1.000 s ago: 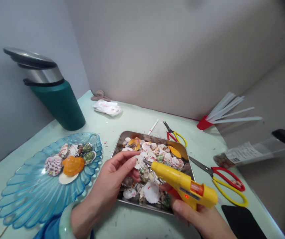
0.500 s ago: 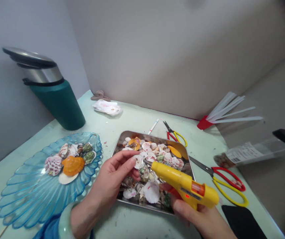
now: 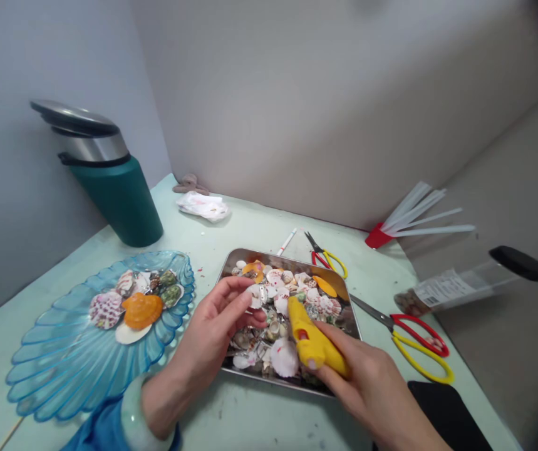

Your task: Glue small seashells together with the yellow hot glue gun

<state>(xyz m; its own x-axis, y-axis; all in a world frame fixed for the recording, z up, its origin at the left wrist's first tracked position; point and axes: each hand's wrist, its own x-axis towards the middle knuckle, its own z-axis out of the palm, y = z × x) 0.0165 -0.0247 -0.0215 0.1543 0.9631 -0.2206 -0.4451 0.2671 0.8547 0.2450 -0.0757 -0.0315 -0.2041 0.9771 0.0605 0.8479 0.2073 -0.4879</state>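
Observation:
My left hand [image 3: 212,332] pinches a small white shell [image 3: 255,295] between thumb and fingers, above the metal tray [image 3: 231,263] filled with several mixed shells. My right hand [image 3: 367,388] grips a yellow glue gun [image 3: 313,341], its nozzle pointing up toward the shell in my left hand. The gun lies low over the tray's front half. A blue shell-shaped glass dish [image 3: 62,363] at the left holds an orange shell [image 3: 143,310] and a few others stuck near its back edge.
A teal bin with a steel lid [image 3: 109,181] stands at the back left. Large red-yellow scissors [image 3: 414,341] and small snips [image 3: 325,257] lie right of the tray. Glue sticks [image 3: 414,216], a clear tube [image 3: 461,285], a tissue [image 3: 203,205] and a black pad [image 3: 447,413] are around.
My right hand has turned the glue gun, so its body now points away from me and sits lower over the tray. The camera view shifted slightly right. My left hand keeps the shell.

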